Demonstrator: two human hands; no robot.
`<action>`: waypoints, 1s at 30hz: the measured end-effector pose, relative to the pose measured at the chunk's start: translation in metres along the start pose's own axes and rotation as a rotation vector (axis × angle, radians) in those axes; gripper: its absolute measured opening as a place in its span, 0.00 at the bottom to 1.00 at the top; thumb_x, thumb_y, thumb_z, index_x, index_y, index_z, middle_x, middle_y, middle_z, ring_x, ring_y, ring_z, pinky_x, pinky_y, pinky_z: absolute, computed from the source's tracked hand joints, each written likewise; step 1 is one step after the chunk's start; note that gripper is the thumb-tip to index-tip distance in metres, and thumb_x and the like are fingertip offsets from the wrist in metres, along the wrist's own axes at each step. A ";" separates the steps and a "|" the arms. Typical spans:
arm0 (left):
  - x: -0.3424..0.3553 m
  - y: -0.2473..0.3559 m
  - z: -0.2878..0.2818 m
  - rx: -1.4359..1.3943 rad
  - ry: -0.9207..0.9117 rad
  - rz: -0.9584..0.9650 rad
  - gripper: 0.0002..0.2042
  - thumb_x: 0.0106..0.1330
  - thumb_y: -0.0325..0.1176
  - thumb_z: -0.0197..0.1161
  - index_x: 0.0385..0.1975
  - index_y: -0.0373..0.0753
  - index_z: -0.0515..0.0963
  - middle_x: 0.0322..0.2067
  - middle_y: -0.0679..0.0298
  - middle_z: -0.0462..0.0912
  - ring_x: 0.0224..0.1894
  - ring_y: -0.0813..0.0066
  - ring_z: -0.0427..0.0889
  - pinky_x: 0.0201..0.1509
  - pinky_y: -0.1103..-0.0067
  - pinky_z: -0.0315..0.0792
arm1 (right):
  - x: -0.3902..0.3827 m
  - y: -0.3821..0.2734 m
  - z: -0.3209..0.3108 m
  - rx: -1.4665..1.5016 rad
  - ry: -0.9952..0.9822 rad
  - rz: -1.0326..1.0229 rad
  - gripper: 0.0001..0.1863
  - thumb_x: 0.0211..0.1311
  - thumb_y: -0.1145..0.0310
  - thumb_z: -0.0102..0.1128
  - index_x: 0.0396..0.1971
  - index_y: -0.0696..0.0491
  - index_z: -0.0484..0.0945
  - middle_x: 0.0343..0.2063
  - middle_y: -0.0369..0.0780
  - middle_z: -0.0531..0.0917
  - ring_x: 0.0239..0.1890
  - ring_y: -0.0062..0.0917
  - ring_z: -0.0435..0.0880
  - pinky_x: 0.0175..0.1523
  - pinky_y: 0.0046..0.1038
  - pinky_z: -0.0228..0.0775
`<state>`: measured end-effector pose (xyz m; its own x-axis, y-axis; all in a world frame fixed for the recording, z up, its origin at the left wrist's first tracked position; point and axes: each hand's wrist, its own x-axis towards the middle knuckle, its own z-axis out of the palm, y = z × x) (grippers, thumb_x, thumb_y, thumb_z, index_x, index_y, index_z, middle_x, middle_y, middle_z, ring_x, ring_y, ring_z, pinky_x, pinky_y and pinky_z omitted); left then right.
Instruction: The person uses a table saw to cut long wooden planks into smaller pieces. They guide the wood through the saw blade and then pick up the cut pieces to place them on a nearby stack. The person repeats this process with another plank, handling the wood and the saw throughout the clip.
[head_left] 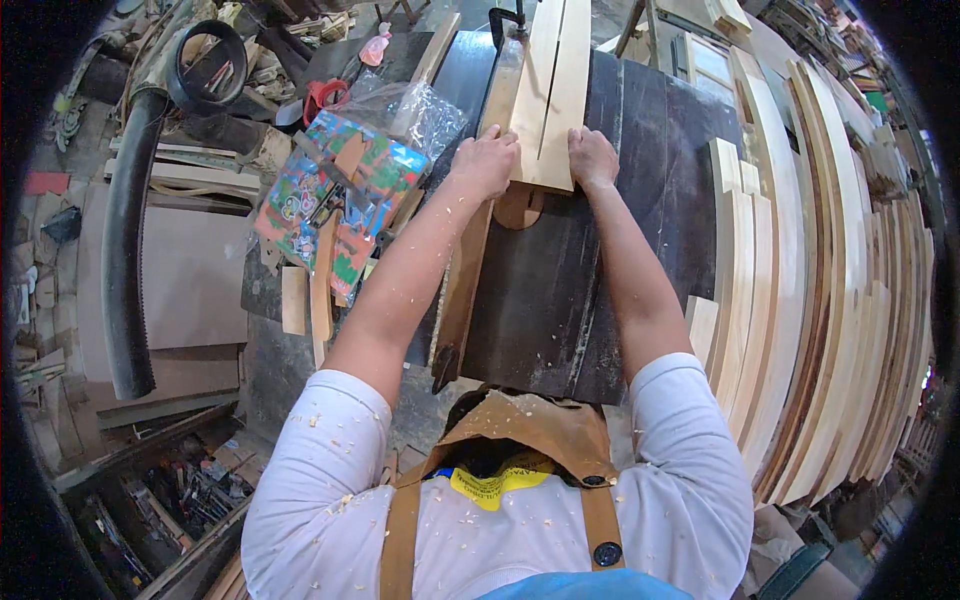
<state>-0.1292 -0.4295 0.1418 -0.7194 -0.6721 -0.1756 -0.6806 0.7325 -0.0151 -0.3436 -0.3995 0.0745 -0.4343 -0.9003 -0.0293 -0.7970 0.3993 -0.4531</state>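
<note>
A pale wooden board [560,110] lies lengthwise on a dark flat machine table [535,300]. A narrow dark slit runs along it from the far side and stops short of its near end. My left hand [485,162] is closed at the board's near left corner, by the long wooden fence [465,270]. On the opposite edge, my right hand [593,157] grips the board with curled fingers. Part of a round wooden insert [519,208] shows beneath the near end. Both arms are stretched forward. Any blade is hidden.
Long planks [800,280] stand in rows at the right. A colourful printed sheet [345,195] with wood offcuts and tools lies left of the fence, near red-handled scissors [322,100]. A black clamp [507,20] sits at the fence's far end. A black hose [130,250] hangs left.
</note>
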 end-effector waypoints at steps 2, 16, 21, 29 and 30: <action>0.005 -0.002 -0.001 -0.005 0.003 0.006 0.27 0.55 0.33 0.71 0.56 0.40 0.73 0.67 0.65 0.68 0.71 0.58 0.64 0.63 0.64 0.75 | 0.007 0.000 -0.001 -0.008 -0.010 0.007 0.24 0.74 0.48 0.40 0.46 0.52 0.78 0.45 0.47 0.81 0.51 0.46 0.81 0.55 0.47 0.73; 0.037 -0.014 0.003 -0.022 0.030 -0.004 0.26 0.53 0.31 0.71 0.54 0.38 0.74 0.65 0.65 0.70 0.67 0.62 0.68 0.62 0.66 0.76 | 0.025 -0.011 -0.022 -0.101 -0.057 -0.097 0.24 0.75 0.50 0.36 0.47 0.51 0.78 0.47 0.46 0.82 0.52 0.42 0.81 0.56 0.44 0.75; 0.044 -0.019 0.005 -0.038 0.070 0.001 0.26 0.54 0.31 0.71 0.55 0.37 0.73 0.64 0.65 0.71 0.65 0.61 0.71 0.62 0.67 0.76 | 0.035 -0.011 -0.025 -0.073 -0.084 -0.110 0.24 0.75 0.50 0.38 0.47 0.52 0.78 0.48 0.47 0.81 0.54 0.44 0.80 0.57 0.44 0.74; 0.044 -0.025 -0.032 -0.164 0.068 -0.052 0.22 0.60 0.31 0.66 0.55 0.38 0.73 0.64 0.58 0.72 0.57 0.51 0.79 0.61 0.62 0.75 | 0.051 0.008 -0.009 0.079 -0.064 -0.012 0.24 0.74 0.49 0.40 0.48 0.52 0.77 0.50 0.48 0.81 0.54 0.49 0.79 0.59 0.48 0.71; 0.047 -0.028 -0.042 -0.173 0.050 -0.087 0.21 0.61 0.31 0.65 0.55 0.39 0.74 0.64 0.58 0.72 0.57 0.51 0.78 0.60 0.62 0.75 | 0.053 0.010 -0.009 0.096 -0.064 -0.003 0.24 0.73 0.49 0.40 0.48 0.52 0.77 0.49 0.49 0.81 0.54 0.49 0.79 0.59 0.48 0.70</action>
<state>-0.1497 -0.4867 0.1749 -0.6601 -0.7394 -0.1323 -0.7509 0.6449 0.1422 -0.3789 -0.4419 0.0762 -0.4017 -0.9120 -0.0828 -0.7530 0.3804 -0.5369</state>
